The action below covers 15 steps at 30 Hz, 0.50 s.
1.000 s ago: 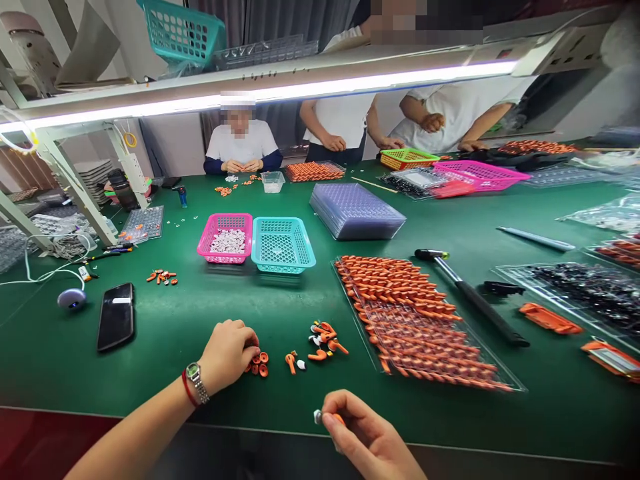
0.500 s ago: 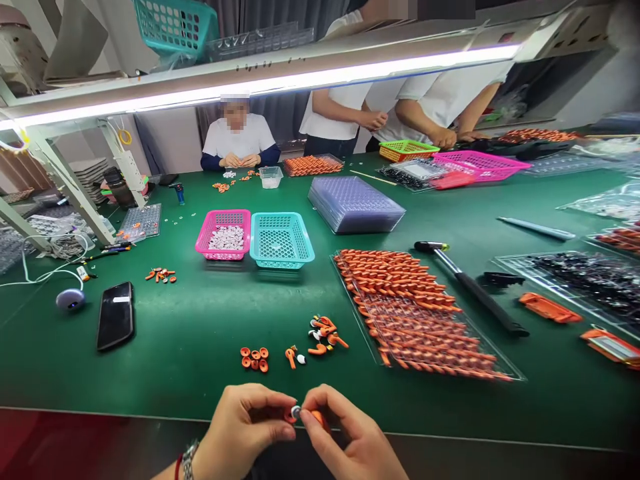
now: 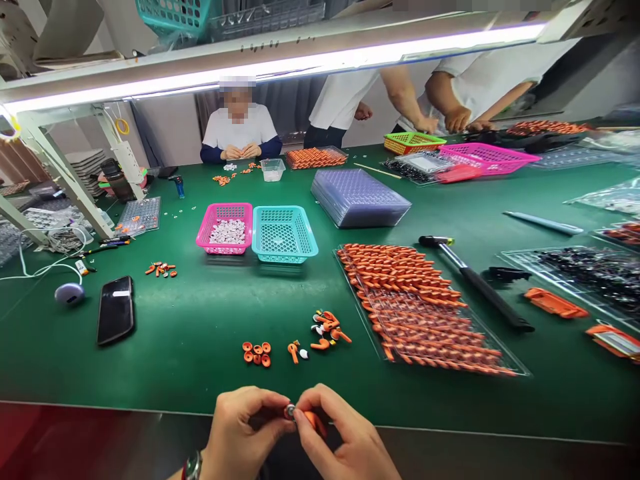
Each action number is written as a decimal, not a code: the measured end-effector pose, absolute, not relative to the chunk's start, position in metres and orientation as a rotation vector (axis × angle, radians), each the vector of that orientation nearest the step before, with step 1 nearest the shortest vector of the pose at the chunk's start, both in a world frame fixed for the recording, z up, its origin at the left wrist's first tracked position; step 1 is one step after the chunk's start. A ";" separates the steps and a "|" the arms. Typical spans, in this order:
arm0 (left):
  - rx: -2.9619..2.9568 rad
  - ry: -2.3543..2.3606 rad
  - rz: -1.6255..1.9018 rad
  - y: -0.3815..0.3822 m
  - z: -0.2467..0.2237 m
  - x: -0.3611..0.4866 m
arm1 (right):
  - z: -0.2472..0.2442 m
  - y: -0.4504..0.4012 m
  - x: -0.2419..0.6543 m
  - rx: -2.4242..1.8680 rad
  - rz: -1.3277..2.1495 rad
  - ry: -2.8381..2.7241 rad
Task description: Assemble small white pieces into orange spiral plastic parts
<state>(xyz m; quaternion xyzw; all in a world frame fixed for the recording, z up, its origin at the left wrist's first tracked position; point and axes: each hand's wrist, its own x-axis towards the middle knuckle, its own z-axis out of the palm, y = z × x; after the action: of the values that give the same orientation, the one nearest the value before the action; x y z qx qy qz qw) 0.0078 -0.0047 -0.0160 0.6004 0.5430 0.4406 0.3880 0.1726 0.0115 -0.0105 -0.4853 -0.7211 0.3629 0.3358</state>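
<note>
As fingers point(image 3: 327, 400) pinch earpiece point(image 3: 315, 421), distant markings point(image 3: 81, 267) unreadable

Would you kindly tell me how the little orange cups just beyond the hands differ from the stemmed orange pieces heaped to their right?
The orange cups are round and dished; the stemmed pieces are elongated. The cups lie in two short rows, while the stemmed pieces lie jumbled. White and yellow bits show among the stemmed pieces, not among the cups. Both lie on the green table.
</note>
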 end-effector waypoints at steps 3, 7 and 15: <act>1.578 1.374 1.196 -0.005 -0.016 0.009 | -0.009 0.011 0.171 -1.258 0.962 -1.869; 1.731 1.350 1.334 -0.005 -0.013 0.010 | -0.007 0.011 0.169 -1.237 0.998 -1.843; 2.066 1.217 1.454 -0.004 -0.001 0.009 | 0.003 0.019 0.176 -1.161 1.509 -1.690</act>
<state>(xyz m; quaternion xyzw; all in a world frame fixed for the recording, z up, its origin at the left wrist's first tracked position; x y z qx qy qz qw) 0.0086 -0.0043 -0.0011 0.7263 0.4277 0.5112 0.1680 0.1762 0.0189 0.0032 -0.4360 -0.6346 0.5666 0.2934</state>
